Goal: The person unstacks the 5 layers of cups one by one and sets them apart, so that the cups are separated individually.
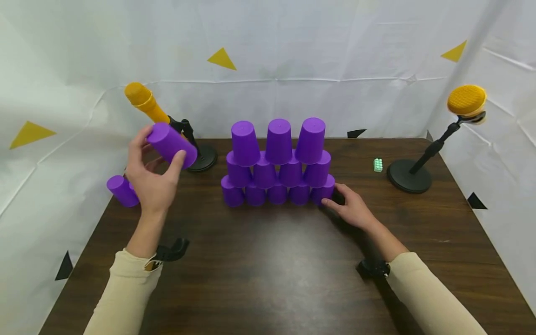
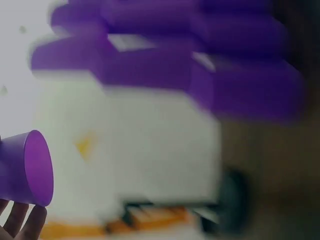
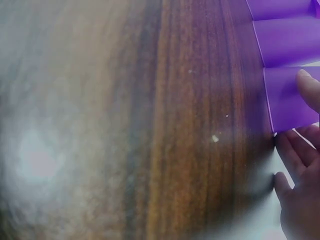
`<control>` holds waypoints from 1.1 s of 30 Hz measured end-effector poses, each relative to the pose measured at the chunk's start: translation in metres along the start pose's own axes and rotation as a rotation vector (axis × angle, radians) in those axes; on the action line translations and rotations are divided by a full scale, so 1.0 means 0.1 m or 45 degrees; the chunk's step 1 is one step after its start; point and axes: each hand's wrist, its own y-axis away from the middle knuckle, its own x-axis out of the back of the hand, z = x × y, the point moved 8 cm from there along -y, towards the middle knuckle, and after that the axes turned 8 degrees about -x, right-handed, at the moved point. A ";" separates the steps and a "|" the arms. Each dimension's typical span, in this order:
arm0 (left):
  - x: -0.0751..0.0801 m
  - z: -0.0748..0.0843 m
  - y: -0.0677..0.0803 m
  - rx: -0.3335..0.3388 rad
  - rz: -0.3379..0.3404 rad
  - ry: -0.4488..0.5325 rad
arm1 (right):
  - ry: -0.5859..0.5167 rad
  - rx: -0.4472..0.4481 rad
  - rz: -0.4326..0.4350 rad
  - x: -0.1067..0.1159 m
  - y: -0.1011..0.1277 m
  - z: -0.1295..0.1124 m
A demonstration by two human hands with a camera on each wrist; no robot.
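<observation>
Dark wood table (image 1: 259,274) carries purple cup pyramid (image 1: 277,163): three rows, mouths down. Left hand (image 1: 152,179) raised above table's left side, fingers curled round single purple cup (image 1: 171,144), tilted. Right hand (image 1: 353,207) flat on table, fingers spread, tips touching pyramid's bottom-right cup (image 1: 323,190). Spare cups (image 1: 122,190) lie at table's left edge.

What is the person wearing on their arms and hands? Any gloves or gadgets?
No gloves: the left hand and right hand are bare. Both arms wear long cream sleeves reaching the wrists. At each cuff sits a small black device, apparently strapped to the wrist.
</observation>
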 end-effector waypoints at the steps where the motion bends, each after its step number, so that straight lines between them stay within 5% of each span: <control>1: 0.12 -0.18 0.09 0.044 -0.007 -0.068 | -0.002 -0.004 -0.001 0.00 0.00 0.01; 6: 0.46 -0.99 0.56 0.224 -0.115 -0.352 | -0.007 -0.001 0.009 0.02 0.00 0.00; 11: 0.49 -1.34 0.80 0.277 -0.250 -0.523 | -0.004 0.001 0.008 0.02 -0.02 0.00; 20: 0.43 -1.56 0.93 0.385 -0.394 -0.724 | 0.004 -0.020 -0.002 0.00 0.00 0.02; 33: 0.44 -1.60 0.90 0.426 -0.424 -0.746 | 0.006 -0.008 0.008 -0.01 0.00 0.01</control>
